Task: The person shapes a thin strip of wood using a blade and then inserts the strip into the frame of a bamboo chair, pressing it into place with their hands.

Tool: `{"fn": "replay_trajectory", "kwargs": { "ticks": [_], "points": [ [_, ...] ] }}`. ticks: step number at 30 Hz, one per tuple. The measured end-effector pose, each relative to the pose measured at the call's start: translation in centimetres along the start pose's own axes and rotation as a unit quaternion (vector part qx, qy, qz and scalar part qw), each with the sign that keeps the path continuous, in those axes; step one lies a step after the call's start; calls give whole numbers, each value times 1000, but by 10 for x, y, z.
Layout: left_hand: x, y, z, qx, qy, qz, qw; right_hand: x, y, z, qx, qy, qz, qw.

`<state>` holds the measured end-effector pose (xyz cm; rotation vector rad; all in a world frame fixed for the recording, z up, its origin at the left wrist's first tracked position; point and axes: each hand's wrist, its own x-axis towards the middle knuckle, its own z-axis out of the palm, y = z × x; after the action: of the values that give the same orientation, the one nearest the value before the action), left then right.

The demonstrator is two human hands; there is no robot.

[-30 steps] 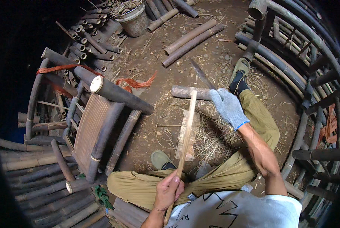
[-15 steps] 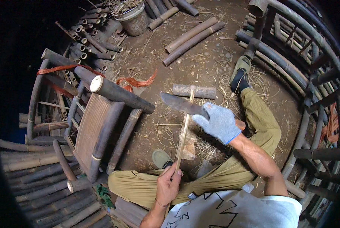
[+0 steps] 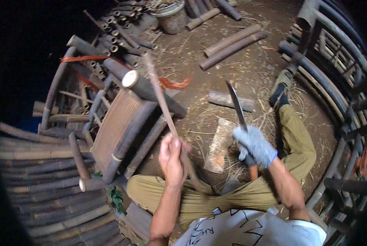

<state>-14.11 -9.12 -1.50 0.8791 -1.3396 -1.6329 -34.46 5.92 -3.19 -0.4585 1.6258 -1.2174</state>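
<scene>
My bare left hand is closed around a long, thin bamboo strip, lifted upright and tilted, its ends blurred by motion. My right hand, in a grey-blue knit glove, grips a big knife, its dark blade pointing up and away. The knife's orange-brown handle sticks out below the glove. Blade and strip are well apart. On the ground between my legs lies a flat, pale wooden board, and just beyond it a short length of bamboo.
A bamboo chair with an orange ribbon stands on the left, beside dark bamboo slats. Two bamboo lengths lie farther off. Cut tubes and a bucket are at the back. Bamboo framing curves along the right.
The knife has come off the strip and swung from pointing left to pointing up. My left hand has raised the strip to the left, away from the bamboo length. The whole view has shifted.
</scene>
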Motion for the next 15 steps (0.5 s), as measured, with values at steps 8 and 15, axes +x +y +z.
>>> {"fn": "replay_trajectory", "kwargs": {
  "ticks": [8,15],
  "points": [
    [3,-8,17,-21,25,47,998,17,23,72,316,34,39,947],
    [-71,-31,13,53,-86,-40,994,36,10,58,390,105,11,915]
  ]
}}
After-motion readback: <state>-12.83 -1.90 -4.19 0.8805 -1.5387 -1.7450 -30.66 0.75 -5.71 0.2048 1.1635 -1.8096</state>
